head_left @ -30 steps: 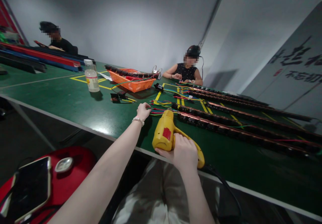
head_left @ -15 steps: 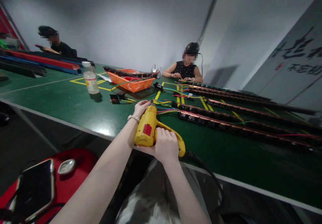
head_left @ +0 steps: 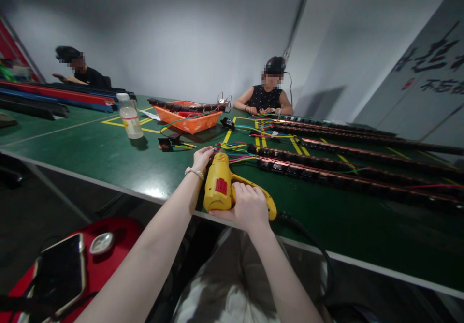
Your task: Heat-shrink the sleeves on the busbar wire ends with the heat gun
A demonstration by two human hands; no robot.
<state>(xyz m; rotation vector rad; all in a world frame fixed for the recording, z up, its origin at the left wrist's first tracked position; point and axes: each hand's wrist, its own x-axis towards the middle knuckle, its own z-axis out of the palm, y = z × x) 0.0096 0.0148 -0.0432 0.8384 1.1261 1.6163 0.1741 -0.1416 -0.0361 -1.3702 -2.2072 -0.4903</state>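
My right hand (head_left: 251,204) is wrapped around the handle of a yellow heat gun (head_left: 218,183) with a red label. The gun's nozzle points away from me, toward coloured wires (head_left: 237,153). Left of the nozzle, my left hand (head_left: 203,158) has its fingers pinched at the wires' loose ends; what exactly lies between the fingertips is too small to make out. The wires run right into long dark strips with copper-coloured bars (head_left: 311,175) lying on the green table (head_left: 119,161).
An orange basket (head_left: 194,125) holding dark strips stands beyond my hands, near a bottle (head_left: 129,120). A small black connector (head_left: 170,143) lies left of the wires. A phone (head_left: 60,270) rests on a red stool (head_left: 119,226). Two people sit across the table. The gun's cord (head_left: 308,236) hangs over the edge.
The heat gun and my right hand have shifted slightly right in view, and the nozzle sits a little farther from my left fingers. My left hand stays at the wire ends.
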